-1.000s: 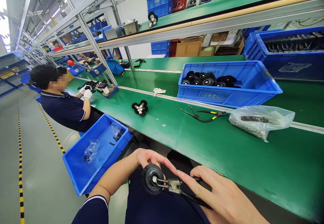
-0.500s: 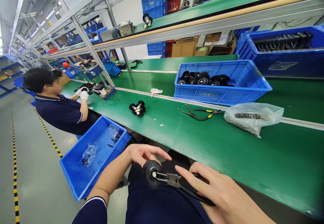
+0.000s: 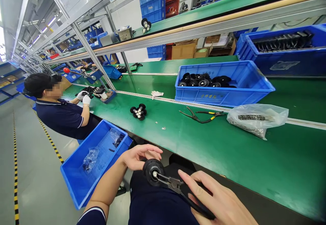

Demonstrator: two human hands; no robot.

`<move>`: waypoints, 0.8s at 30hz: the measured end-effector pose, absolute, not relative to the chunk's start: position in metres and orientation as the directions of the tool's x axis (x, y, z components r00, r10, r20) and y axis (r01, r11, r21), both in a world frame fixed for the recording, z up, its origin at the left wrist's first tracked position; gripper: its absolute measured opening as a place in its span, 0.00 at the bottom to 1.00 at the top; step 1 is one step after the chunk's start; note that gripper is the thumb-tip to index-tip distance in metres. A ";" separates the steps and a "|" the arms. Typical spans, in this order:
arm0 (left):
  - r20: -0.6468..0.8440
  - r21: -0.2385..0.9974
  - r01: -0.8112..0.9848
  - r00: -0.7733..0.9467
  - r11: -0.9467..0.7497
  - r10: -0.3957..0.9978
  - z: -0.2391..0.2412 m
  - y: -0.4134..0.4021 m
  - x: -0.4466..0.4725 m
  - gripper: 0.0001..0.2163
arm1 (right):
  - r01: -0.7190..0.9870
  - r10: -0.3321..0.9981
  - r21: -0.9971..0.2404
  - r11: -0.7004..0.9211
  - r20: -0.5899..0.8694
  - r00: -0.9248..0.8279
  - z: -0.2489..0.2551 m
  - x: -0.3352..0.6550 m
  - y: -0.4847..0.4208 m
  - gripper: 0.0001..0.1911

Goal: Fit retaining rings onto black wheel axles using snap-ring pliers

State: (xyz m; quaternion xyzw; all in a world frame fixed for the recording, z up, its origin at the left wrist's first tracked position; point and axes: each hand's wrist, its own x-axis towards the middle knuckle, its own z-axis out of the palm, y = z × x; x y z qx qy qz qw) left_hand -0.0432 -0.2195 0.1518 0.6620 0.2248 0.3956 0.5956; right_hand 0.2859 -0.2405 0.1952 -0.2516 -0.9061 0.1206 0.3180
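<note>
Holding one black wheel (image 3: pixel 152 165), pale hub (image 3: pixel 155 174) facing us, just off the near edge of the green workbench (image 3: pixel 229 153): our left hand (image 3: pixel 136 155), thumb and lower fingers at its back, upper fingers loosely extended; the wheel hides the exact contact from us. Item two, one pair of pliers (image 3: pixel 175 184), likewise off the workbench's near edge: we have its dark handles in our right hand (image 3: pixel 216 198), partly curled round them, index finger stretched out; its thin tips meet the hub. On the workbench, we list one cluster of black wheels (image 3: pixel 139 112); a few small pale pieces (image 3: pixel 163 128) near it; yellow-marked pliers (image 3: pixel 212 118); one clear bag (image 3: pixel 275 114) of small metal parts (image 3: pixel 251 127); one white glove (image 3: pixel 157 94); one blue bin (image 3: pixel 221 96), black wheels inside. Off the workbench's near edge, we note one blue crate (image 3: pixel 102 150) holding clear plastic (image 3: pixel 91 157), and one white-gloved co-worker (image 3: pixel 61 113).
</note>
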 end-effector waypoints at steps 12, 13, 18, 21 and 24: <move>0.159 0.985 -0.146 0.591 -0.089 0.791 0.138 -0.219 -0.044 0.34 | 0.293 0.592 -0.555 0.779 0.497 -0.634 0.207 0.290 -0.242 0.35; 0.164 0.984 -0.154 0.599 -0.089 0.784 0.138 -0.219 -0.044 0.33 | 0.284 0.579 -0.544 0.790 0.506 -0.640 0.205 0.290 -0.242 0.34; 0.191 0.980 -0.172 0.637 -0.104 0.746 0.137 -0.219 -0.043 0.35 | 0.278 0.549 -0.514 0.811 0.507 -0.664 0.195 0.287 -0.240 0.33; 0.197 0.980 -0.153 0.639 -0.128 0.743 0.134 -0.218 -0.045 0.35 | 0.274 0.545 -0.515 0.812 0.503 -0.671 0.196 0.287 -0.241 0.33; 0.173 0.985 -0.127 0.628 -0.120 0.759 0.132 -0.218 -0.047 0.35 | 0.282 0.558 -0.527 0.802 0.492 -0.668 0.201 0.287 -0.242 0.33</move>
